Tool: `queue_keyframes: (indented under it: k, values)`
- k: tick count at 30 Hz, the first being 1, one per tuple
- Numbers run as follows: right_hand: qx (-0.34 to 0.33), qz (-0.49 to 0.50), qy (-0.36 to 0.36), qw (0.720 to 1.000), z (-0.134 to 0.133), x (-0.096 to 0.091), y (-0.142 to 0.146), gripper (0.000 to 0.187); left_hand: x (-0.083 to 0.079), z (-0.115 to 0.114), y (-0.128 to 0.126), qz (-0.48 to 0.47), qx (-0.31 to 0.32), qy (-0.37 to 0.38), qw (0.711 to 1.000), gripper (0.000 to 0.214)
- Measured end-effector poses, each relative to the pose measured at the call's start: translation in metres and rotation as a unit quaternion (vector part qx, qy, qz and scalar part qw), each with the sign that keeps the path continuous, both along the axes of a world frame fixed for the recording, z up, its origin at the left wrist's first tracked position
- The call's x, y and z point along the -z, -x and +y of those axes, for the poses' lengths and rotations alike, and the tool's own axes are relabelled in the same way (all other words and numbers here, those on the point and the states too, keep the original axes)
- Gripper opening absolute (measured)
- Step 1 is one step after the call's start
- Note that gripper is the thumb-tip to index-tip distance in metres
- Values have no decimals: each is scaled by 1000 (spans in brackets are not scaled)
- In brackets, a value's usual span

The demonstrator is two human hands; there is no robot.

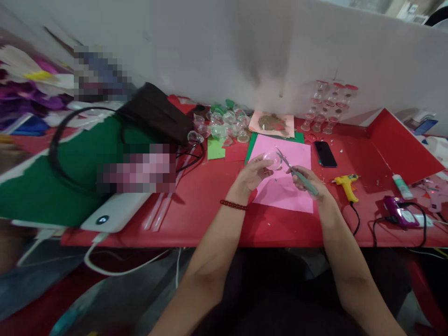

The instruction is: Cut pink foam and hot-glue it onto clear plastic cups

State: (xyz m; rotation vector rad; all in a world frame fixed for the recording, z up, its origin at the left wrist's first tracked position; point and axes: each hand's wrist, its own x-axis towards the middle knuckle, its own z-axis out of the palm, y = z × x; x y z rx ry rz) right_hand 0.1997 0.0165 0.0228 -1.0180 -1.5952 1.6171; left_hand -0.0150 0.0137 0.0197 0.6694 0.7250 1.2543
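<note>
Above a pink paper sheet (pixel 280 196), my left hand (pixel 255 171) grips a small clear plastic cup (pixel 272 161) by its side. Fingers of my right hand (pixel 304 179) are closed around green-handled scissors (pixel 308 184). Their metal blades point up and left, right beside the cup's rim; I cannot tell whether they touch it. Behind my left hand lies a heap of similar clear cups (pixel 229 122). Beyond the pink sheet, brown crumbly material (pixel 273 123) rests on peach paper (pixel 257 126).
Hourglass-shaped cup pieces (pixel 331 100) stand stacked near the wall. To the right are a phone (pixel 325 154), a yellow glue gun (pixel 347 185), a glue bottle (pixel 402 186) and a purple device (pixel 401 212) with cables. A white power bank (pixel 115 212) and black bag (pixel 154 109) are left.
</note>
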Motion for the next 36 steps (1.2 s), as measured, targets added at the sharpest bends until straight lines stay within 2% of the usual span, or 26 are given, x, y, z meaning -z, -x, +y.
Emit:
queue_keyframes:
  k: [4,12,20,28,36]
  values:
    - [11,27,28,999,-1,-1,1,50,1,1,-1,19,10,-8,1000,35]
    - [23,6,16,1000,1,2,-1,49,-1,-1,-3,35,12,-17,999,32]
    - [33,-24,13,999,-2,-5,-2,55,-2,-3,0,45,9,-20,999,30]
    - [64,-81,-2,995,-2,-6,-1,65,-3,-1,3,12,-6,7,1000,31]
    - [64,-63,4,996,-1,-5,-1,65,-4,-1,1,-9,-22,21,1000,34]
